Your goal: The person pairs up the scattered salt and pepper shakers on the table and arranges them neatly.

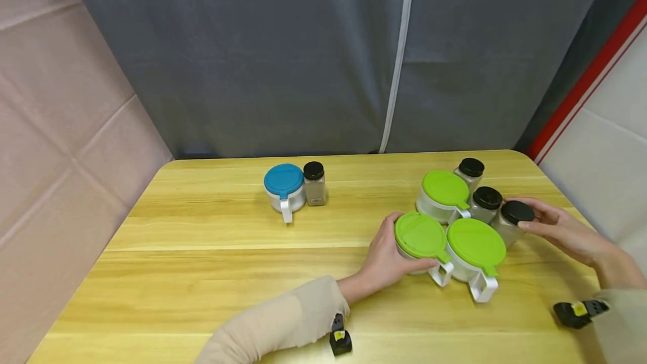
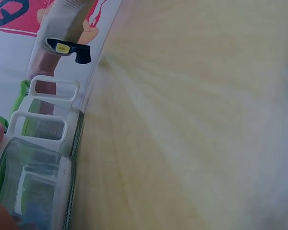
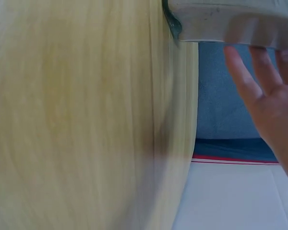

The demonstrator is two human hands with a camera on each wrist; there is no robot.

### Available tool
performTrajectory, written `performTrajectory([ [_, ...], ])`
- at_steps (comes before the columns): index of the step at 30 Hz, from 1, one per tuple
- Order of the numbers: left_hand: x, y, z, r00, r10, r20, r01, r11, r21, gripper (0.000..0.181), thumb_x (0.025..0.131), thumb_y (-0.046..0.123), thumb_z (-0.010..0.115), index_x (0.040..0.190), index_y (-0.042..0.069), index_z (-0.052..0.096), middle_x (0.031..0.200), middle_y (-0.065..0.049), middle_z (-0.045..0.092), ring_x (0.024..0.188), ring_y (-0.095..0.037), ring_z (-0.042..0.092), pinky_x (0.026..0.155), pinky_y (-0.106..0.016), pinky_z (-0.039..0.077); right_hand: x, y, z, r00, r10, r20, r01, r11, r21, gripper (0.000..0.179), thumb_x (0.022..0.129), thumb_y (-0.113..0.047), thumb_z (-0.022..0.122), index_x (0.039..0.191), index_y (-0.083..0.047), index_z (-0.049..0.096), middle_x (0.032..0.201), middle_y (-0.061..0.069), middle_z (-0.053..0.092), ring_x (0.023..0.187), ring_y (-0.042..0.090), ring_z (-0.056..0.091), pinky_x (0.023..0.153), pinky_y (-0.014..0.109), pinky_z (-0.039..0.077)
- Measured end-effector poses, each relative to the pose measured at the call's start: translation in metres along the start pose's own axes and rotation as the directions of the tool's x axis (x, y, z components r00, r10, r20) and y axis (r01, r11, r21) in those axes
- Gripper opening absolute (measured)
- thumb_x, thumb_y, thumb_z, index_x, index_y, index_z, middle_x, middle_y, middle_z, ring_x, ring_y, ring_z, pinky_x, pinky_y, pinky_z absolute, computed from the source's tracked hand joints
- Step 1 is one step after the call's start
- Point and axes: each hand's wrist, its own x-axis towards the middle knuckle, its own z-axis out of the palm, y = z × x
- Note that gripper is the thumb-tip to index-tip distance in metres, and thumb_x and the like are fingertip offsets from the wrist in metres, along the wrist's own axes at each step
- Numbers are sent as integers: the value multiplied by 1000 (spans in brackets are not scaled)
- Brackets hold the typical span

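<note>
My left hand (image 1: 386, 257) grips the left green pot (image 1: 420, 235), fingers curled round its left side and thumb along its near side toward the white handle. My right hand (image 1: 571, 232) grasps the right jar (image 1: 509, 224) by its side, thumb near and fingers far; I cannot tell whether its base meets the table (image 1: 202, 274).

Both things sit in a cluster at the table's right. The right green pot (image 1: 476, 242) is between them, its handle pointing near, and the far green pot (image 1: 445, 189) stands behind. The middle jar (image 1: 487, 201) and far jar (image 1: 470, 168) line the cluster's right side, black-capped. Well apart at far left, a blue-lidded pot (image 1: 284, 181) stands just beside another jar (image 1: 315, 187).
</note>
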Motion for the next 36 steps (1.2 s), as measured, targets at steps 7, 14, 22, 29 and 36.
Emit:
performTrajectory([
  [7,0,-3,-4,1000,10,24,-10,1000,14,89,58,44,79,129,16,34,116,11,44,103,-5,43,87,-25,38,-2,-4,5,990,57,-127,-79,982,-170,43,89,-1,50,126,-22,43,106,-23,50,89,-4,50,68,12,42],
  [14,1,-3,-12,999,-28,33,28,1000,3,88,55,43,81,126,16,37,112,11,47,100,-6,46,85,-25,39,-3,-9,9,964,118,-239,-181,947,-265,40,88,-15,56,124,-22,44,101,-29,45,84,-7,49,63,14,42],
  [22,2,-10,-29,997,-46,67,49,998,-44,87,55,38,83,126,17,38,113,10,48,101,-6,47,87,-26,38,-6,-9,15,940,73,-332,-185,929,-322,47,85,-22,60,129,-13,44,108,-27,41,92,-17,37,65,7,35],
  [29,-2,-16,-45,992,-14,127,15,1000,-5,88,57,41,81,129,18,36,117,7,48,103,-7,46,88,-28,37,-11,-7,19,907,87,-411,-240,911,-335,52,84,-27,61,132,-19,42,114,-23,39,94,-16,33,64,4,32],
  [36,-4,-21,-62,979,33,201,-33,999,-4,83,59,37,81,128,20,37,115,9,50,101,-6,47,88,-27,37,-13,-8,22,885,68,-460,-247,907,-340,51,83,-28,62,131,-20,45,109,-28,40,94,-16,33,64,4,31],
])
